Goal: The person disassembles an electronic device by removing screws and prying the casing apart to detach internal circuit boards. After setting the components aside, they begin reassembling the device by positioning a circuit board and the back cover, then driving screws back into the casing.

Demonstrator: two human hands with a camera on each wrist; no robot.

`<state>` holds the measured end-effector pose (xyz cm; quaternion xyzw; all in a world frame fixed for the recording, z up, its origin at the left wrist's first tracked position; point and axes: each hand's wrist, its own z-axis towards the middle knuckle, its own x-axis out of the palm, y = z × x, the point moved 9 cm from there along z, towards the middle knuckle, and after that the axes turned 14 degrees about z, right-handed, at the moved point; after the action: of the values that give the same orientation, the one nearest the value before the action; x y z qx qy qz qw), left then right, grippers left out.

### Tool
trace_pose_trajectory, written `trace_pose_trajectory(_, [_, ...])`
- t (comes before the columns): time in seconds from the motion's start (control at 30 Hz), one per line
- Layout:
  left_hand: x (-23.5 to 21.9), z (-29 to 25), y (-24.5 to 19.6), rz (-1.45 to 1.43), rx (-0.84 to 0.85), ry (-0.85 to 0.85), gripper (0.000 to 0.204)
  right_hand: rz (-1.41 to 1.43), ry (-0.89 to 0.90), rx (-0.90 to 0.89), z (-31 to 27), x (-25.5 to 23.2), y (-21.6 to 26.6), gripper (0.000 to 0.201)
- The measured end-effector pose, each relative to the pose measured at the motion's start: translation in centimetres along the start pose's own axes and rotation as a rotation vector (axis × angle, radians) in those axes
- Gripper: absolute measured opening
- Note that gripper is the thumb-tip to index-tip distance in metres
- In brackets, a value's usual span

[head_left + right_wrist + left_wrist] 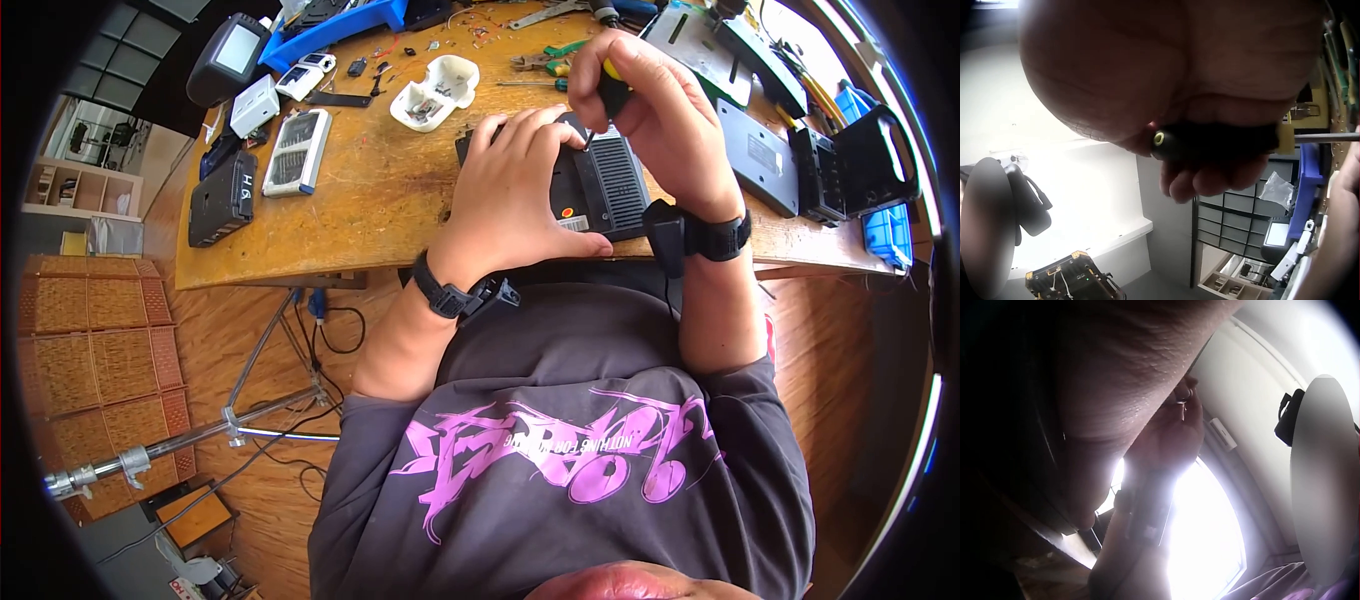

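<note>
Right hand (668, 125), grip tight round screwdriver (1213, 144) (left hand (515, 185), grip apart, over black device (621, 172))

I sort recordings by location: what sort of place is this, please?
Probably an electronics repair workshop: a wooden bench holds a white dish of small parts, and a screwdriver is held to a dark, vented device.

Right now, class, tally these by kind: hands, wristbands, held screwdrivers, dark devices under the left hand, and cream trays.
Hands: 2 (left hand, right hand)
Wristbands: 2 (left wristband, right wristband)
Held screwdriver: 1
Dark device: 1
Cream tray: 1
Total: 7
</note>
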<state>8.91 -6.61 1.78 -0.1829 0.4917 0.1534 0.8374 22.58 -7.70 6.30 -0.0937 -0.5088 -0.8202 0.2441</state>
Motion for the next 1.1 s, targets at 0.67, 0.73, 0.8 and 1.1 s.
trace_pose_trajectory(0.67, [0.0, -0.5, 0.3, -0.004, 0.017, -0.071, 0.109, 0.076, -0.357, -0.211, -1.6, -2.7, 0.9, 0.033])
trace_pose_trajectory(0.73, [0.2, -0.5, 0.3, -0.008, 0.004, -0.051, 0.108, -0.084, -0.335, -0.246, -2.1, -2.0, 2.4, 0.031])
trace_pose_trajectory(0.8, [0.2, -0.5, 0.3, 0.002, 0.006, -0.043, 0.108, -0.090, -0.300, -0.228, -2.4, -1.7, 3.1, 0.030])
trace_pose_trajectory(1.1, [-0.6, 0.4, 1.8, -0.119, -0.019, 0.047, 0.084, -0.121, -0.288, -0.194, -2.9, -1.7, 2.4, 0.030])
